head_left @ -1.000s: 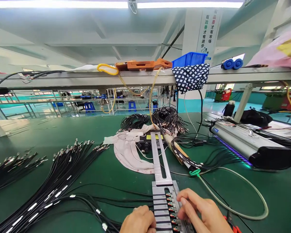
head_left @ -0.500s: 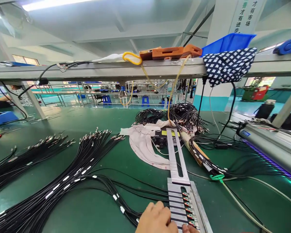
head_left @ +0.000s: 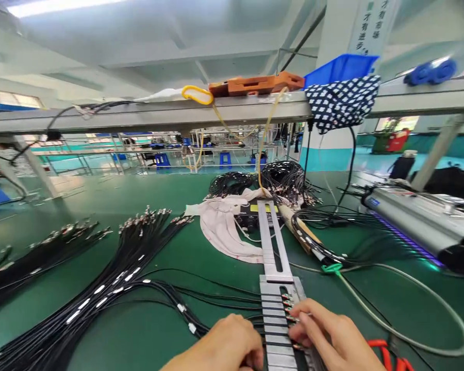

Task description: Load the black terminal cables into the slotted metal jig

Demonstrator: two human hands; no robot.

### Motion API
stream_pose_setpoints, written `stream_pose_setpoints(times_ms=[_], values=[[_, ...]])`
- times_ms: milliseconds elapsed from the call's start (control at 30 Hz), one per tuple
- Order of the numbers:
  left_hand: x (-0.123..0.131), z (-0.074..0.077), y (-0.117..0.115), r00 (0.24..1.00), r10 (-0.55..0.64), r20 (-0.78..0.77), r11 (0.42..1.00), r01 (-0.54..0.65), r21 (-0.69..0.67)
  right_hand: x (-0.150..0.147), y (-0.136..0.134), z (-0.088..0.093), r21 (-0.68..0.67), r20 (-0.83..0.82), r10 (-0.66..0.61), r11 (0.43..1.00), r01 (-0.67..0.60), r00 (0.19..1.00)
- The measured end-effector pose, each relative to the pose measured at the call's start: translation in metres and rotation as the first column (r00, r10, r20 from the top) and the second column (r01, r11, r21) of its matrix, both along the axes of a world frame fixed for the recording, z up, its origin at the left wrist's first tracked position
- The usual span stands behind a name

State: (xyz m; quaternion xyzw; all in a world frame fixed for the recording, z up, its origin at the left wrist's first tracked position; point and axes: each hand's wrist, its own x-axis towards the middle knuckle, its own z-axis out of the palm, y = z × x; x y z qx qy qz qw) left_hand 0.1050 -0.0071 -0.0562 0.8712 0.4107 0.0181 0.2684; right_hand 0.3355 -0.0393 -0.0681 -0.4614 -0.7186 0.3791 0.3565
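A slotted metal fixture [head_left: 276, 320] lies on the green table, with several black cables [head_left: 216, 299] laid side by side across its grooves. Their small metal cable ends [head_left: 287, 297] line up along the fixture's right side. My left hand [head_left: 226, 342] is curled at the fixture's left edge, closed around a black cable; its fingertips are partly hidden. Over the right side, my right hand [head_left: 332, 332] has thumb and forefinger pinched at a cable end, which the fingers mostly cover. A thick bundle of black cables [head_left: 100, 293] sweeps across the left of the table.
Red-handled pliers [head_left: 386, 353] lie beside my right wrist. Behind the fixture are a white cloth [head_left: 220, 232] and a black box [head_left: 249, 219]. A silver machine [head_left: 421, 221] with a purple light stands right. A shelf beam [head_left: 158, 114] crosses above, holding a blue bin [head_left: 340, 69].
My right hand has come up from the bottom edge to the cable ends. My left hand has moved down and left to the fixture's edge. The view has shifted, bringing the red-handled pliers into sight.
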Motion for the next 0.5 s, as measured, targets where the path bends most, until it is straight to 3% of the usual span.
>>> stream_pose_setpoints(times_ms=[200, 400, 500], values=[[0.004, -0.011, -0.001, 0.996, 0.088, 0.019, 0.995, -0.087, -0.051, -0.001, 0.006, 0.001, -0.131, -0.105, -0.036, 0.991, 0.022, 0.994], [0.009, -0.043, 0.005, 1.0, 0.007, -0.011, 0.998, -0.007, -0.066, 0.003, 0.007, 0.003, -0.128, -0.107, -0.094, 0.989, 0.08, 0.99], [0.01, -0.041, 0.007, 0.999, 0.034, 0.021, 0.994, -0.032, -0.101, 0.004, 0.007, 0.004, -0.13, -0.096, -0.101, 0.988, 0.088, 0.99]])
